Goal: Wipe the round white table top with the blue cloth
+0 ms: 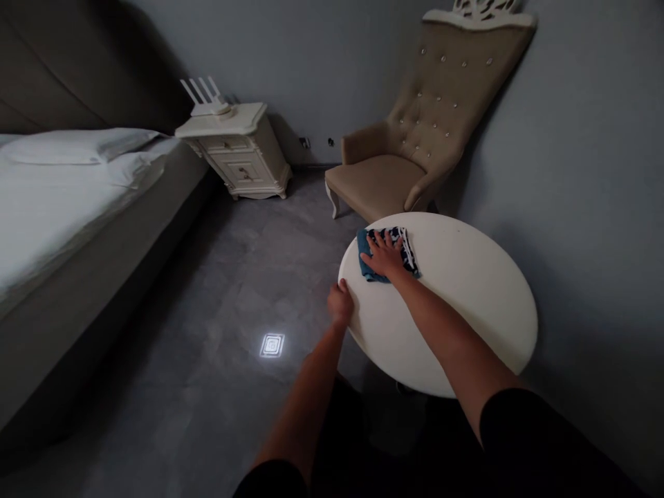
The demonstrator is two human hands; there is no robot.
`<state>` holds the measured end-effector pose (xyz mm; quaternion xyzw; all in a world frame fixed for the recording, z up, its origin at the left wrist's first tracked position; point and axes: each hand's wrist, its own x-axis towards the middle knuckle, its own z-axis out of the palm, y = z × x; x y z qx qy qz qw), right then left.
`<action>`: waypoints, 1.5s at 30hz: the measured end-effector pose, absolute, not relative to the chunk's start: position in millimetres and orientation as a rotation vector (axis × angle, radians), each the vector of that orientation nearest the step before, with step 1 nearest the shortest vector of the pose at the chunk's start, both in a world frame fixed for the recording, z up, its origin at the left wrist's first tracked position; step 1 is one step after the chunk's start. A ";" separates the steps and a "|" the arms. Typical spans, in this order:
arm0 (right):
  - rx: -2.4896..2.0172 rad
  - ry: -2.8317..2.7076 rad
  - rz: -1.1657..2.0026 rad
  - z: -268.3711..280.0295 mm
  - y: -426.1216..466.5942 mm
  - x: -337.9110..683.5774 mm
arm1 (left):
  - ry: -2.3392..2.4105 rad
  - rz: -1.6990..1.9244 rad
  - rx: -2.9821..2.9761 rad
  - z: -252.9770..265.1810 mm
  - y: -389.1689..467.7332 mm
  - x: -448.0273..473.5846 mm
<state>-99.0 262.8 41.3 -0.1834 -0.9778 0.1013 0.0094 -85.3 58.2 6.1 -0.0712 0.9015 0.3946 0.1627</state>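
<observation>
A white oval table (477, 290) stands in front of me. On its far left part lies a folded cloth (367, 266), teal on one side and dark with a white pattern on the other. My right hand (384, 256) rests flat on the cloth, fingers spread, pressing it to the tabletop. My left hand (341, 303) grips the table's left edge, with the thumb on top and the other fingers hidden below the rim.
Behind the table is a brown tufted armchair (378, 183). A white nightstand (249, 152) carries a router (210, 107) with several antennas. At left is a bed (67, 200) with white bedding. A lit square pattern (272, 345) shows on the grey floor.
</observation>
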 end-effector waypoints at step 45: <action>-0.706 -2.998 0.347 34.0 336.3 -153.4 | 2.576 1.052 -0.125 6.5 54.6 -90.8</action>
